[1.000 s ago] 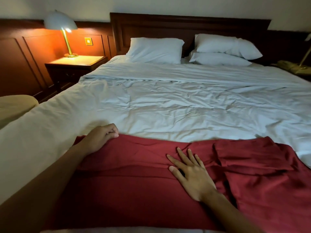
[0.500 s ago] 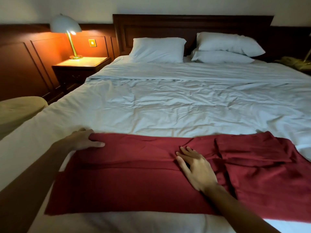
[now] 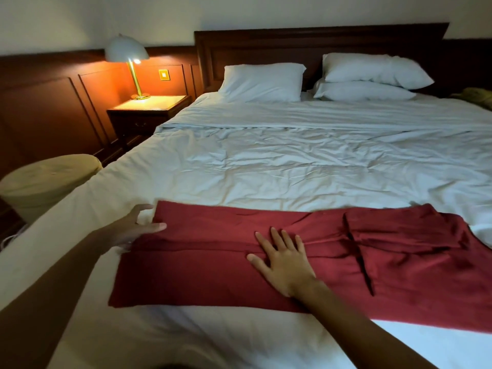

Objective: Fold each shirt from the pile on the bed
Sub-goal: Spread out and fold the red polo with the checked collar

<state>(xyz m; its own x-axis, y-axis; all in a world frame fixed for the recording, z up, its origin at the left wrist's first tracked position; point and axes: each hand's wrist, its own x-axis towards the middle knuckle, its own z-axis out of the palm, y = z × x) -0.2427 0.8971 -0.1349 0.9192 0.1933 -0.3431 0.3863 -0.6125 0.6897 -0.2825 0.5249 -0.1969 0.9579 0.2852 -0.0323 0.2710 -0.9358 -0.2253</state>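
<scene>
A dark red shirt (image 3: 213, 265) lies spread sideways across the near part of the white bed (image 3: 292, 169), folded into a long band, with its crumpled sleeve end at the right. My left hand (image 3: 135, 230) grips the shirt's left edge, thumb on top of the cloth and fingers under it. My right hand (image 3: 282, 259) lies flat and spread on the middle of the shirt, pressing it against the sheet. No pile of other shirts is in view.
Three white pillows (image 3: 262, 82) lean at the dark wooden headboard. A lit lamp (image 3: 127, 53) stands on a nightstand (image 3: 149, 109) left of the bed. A beige round seat (image 3: 45, 182) sits by the bed's left side.
My left hand slid from the shirt's far left corner down to its left edge and took hold of it. The camera pulled back, showing more of the shirt. My right hand stayed pressed on the middle.
</scene>
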